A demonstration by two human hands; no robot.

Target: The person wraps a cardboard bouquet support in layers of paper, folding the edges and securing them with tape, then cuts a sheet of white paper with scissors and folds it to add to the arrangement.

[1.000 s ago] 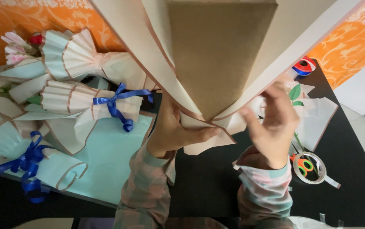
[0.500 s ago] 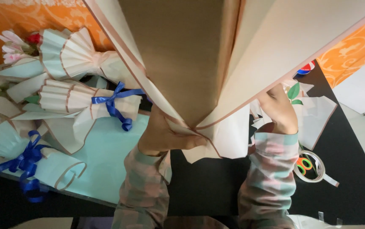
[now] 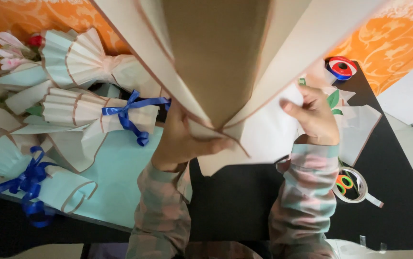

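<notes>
Left hand (image 3: 180, 146) pinches the gathered base of the cream wrapping paper cone (image 3: 216, 62), raised near the camera over the black table (image 3: 235, 201). Right hand (image 3: 314, 117) grips the outer sheet edge. Keep the pinch tight; pull folds evenly.

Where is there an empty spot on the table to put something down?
Bare black table shows between the two sleeves, and more at the right edge past the tape roll. The pale blue sheet has open room. The left is crowded with wrapped bouquets.
</notes>
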